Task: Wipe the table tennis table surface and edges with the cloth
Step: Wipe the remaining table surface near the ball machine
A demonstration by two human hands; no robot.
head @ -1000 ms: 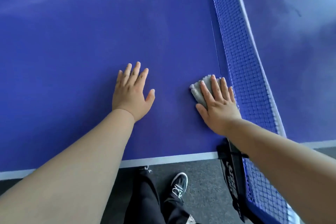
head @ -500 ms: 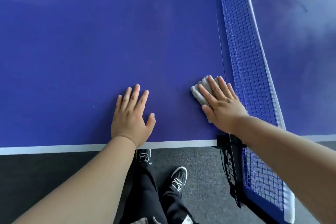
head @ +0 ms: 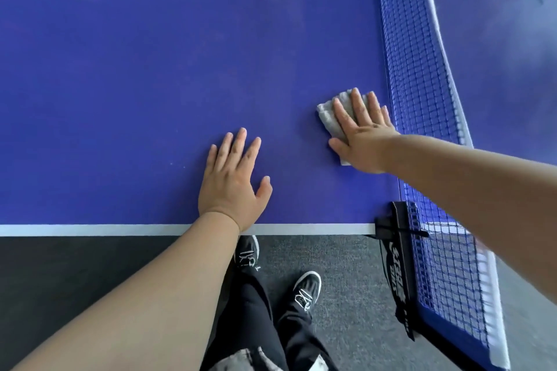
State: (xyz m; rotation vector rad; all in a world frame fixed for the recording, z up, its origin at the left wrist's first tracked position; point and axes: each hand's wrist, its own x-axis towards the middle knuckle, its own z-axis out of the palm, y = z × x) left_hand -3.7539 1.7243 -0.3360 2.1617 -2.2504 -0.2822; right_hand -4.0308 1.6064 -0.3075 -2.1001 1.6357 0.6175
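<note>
The blue table tennis table [head: 135,84] fills the upper part of the head view, its white edge line [head: 90,229] running across near me. A small grey cloth [head: 328,114] lies flat on the surface close to the net. My right hand [head: 361,135] presses on the cloth with straight fingers, covering most of it. My left hand [head: 233,181] rests flat on the bare surface to the left, just inside the white edge, holding nothing.
The blue net [head: 416,99] runs away from me at the right, held by a black clamp post [head: 398,250] at the table's edge. Below the edge are grey carpet [head: 346,280] and my black shoes [head: 306,289].
Both hands now sit nearer the table's white edge than a second ago. The right hand still presses the cloth beside the net. More floor shows below the edge.
</note>
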